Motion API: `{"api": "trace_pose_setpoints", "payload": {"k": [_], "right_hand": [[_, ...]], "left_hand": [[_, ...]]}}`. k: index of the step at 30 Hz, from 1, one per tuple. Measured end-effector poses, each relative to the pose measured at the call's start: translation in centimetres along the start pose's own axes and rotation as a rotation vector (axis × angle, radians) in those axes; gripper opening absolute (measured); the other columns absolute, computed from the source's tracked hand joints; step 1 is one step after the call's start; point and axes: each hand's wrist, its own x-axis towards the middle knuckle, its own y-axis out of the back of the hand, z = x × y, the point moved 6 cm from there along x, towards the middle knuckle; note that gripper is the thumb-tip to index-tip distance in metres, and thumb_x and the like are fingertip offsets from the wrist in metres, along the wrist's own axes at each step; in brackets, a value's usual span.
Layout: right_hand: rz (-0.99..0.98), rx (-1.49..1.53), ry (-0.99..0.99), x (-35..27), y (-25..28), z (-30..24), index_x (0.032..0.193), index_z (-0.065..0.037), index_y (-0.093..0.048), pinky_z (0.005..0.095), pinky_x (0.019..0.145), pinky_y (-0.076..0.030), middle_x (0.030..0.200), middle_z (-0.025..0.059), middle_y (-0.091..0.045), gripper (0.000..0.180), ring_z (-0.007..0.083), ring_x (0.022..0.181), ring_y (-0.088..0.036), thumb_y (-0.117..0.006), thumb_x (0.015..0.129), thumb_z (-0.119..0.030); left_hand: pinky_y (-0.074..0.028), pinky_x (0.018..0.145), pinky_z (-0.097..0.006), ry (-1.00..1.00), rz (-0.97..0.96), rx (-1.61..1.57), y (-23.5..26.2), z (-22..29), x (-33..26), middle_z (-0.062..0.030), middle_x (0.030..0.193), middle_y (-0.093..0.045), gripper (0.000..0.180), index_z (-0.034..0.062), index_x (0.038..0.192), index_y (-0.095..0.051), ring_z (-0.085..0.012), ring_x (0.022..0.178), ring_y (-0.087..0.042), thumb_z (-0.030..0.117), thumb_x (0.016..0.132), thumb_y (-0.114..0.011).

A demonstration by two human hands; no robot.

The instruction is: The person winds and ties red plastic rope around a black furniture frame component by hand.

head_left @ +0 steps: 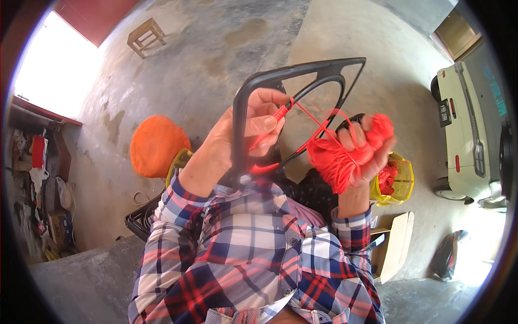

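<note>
A black frame with a pointed outer rim and a curved inner bar is held up in front of my chest. My left hand reaches through it and pinches the inner bar where red yarn is wound around it. Lower on the same curve, another stretch of bar is covered in red. My right hand is closed around a loose bundle of red yarn, apart from the frame on its right. A taut strand runs between the bundle and the wound part. The frame's lower end is partly hidden by my left wrist.
A yellow basket with red yarn inside stands at my right, near an open cardboard box. An orange round cushion lies at left. Farther off are a wooden stool, a parked pale vehicle and a cluttered shelf.
</note>
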Motion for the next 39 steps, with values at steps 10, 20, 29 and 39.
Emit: {"api": "trace_pose_setpoints", "payload": {"k": [10,20,29,39], "right_hand": [[0.080,-0.026,-0.028,0.7,0.9,-1.9,0.108,-0.003,-0.053,0.0379,0.078,-0.050,0.093,0.0097,-0.060,0.037,0.0247,0.086,-0.058,-0.041,0.101,-0.037],[-0.179,-0.961,-0.141,0.4,-7.6,0.6,0.125,0.003,-0.049,0.0274,0.079,-0.048,0.094,0.0113,-0.067,0.048,0.0123,0.089,-0.063,-0.068,0.082,-0.003],[-0.522,-1.249,0.496,-4.3,-13.2,-3.8,0.112,0.011,-0.059,0.0430,0.090,-0.045,0.115,0.0264,-0.059,0.055,0.0378,0.103,-0.057,-0.058,0.083,-0.036],[-1.131,-0.161,-0.003,-13.4,-16.3,-2.7,0.146,-0.008,-0.033,0.0652,0.106,-0.013,0.141,0.0244,-0.044,0.058,0.0448,0.122,-0.044,-0.029,0.101,-0.043]], "left_hand": [[-0.035,0.041,-0.021,-0.017,0.063,0.072,0.9,1.3,-0.3,-0.0092,0.082,-0.057,0.045,0.0063,0.123,-0.050,-0.0125,0.058,-0.054,0.018,0.085,-0.071],[-0.047,0.056,-0.027,0.011,0.105,-0.188,-2.6,-1.2,0.1,-0.0077,0.096,-0.064,0.037,0.0001,0.118,-0.056,-0.0148,0.073,-0.061,0.025,0.091,-0.061],[-0.053,0.073,-0.027,0.103,0.248,-0.254,0.1,-0.8,-0.2,-0.0036,0.096,-0.064,0.025,-0.0001,0.115,-0.059,-0.0122,0.082,-0.063,0.008,0.092,-0.058],[-0.055,0.080,-0.031,0.080,0.134,-0.404,-1.7,-0.4,-0.1,-0.0097,0.095,-0.068,0.022,-0.0006,0.105,-0.063,-0.0173,0.083,-0.067,0.009,0.085,-0.066]]}}
